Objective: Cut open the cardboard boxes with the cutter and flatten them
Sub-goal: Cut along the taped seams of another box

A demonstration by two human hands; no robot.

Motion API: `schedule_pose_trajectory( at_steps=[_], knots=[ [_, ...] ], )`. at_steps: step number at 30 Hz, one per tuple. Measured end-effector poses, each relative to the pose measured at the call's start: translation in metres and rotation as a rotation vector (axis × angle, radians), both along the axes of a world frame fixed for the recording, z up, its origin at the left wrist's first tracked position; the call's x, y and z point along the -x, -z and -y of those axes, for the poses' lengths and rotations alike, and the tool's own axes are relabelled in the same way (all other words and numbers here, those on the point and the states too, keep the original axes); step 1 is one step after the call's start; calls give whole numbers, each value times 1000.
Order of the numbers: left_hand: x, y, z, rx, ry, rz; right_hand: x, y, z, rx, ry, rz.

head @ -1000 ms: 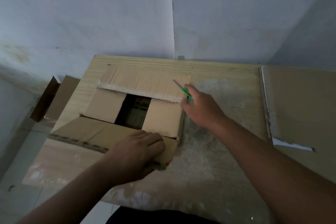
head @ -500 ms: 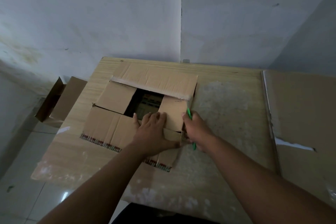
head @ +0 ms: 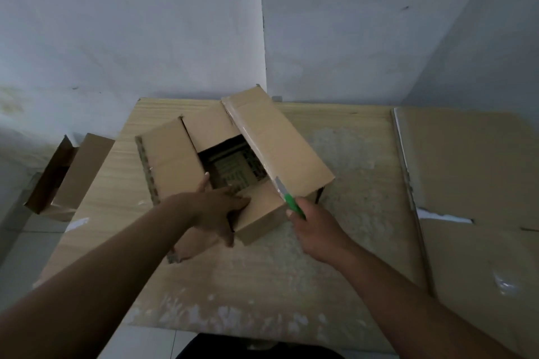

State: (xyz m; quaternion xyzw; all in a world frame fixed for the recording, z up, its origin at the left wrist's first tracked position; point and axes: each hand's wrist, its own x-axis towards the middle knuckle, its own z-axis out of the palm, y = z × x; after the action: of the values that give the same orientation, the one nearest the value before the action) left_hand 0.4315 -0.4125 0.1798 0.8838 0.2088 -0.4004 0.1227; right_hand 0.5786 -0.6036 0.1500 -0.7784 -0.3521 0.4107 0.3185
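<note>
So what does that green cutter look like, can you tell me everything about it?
The cutter is a slim knife with a bright green handle that looks like plastic and a pale grey blade sticking out of its far end. The right hand grips the lower part of the handle, so that part is hidden. It tilts up and away from the person, and the blade tip lies against the cardboard box, at the near end of its long flap. The picture is too blurry to show whether it is cutting in.

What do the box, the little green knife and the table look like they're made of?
Box: plain brown corrugated cardboard, matte; fluted edges show on its left flap. Knife: green handle, probably plastic, with a pale, likely metal blade. Table: light wood or wood-look laminate, with straight grain lines and whitish worn patches.
</note>
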Motion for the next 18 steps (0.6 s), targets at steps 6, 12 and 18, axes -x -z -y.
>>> schedule_pose_trajectory(
  at_steps=[6, 12, 18],
  knots=[
    [-55, -18, 0, 273, -797, 303, 15, -1, 2, 85, 308, -573],
    [-101, -20, 16, 298, -978, 248, 28, -12, 14, 145, 356, -533],
    [-107, -23, 17, 362, -973, 97, 39, -25, 30, 205, 322, -608]
  ],
)
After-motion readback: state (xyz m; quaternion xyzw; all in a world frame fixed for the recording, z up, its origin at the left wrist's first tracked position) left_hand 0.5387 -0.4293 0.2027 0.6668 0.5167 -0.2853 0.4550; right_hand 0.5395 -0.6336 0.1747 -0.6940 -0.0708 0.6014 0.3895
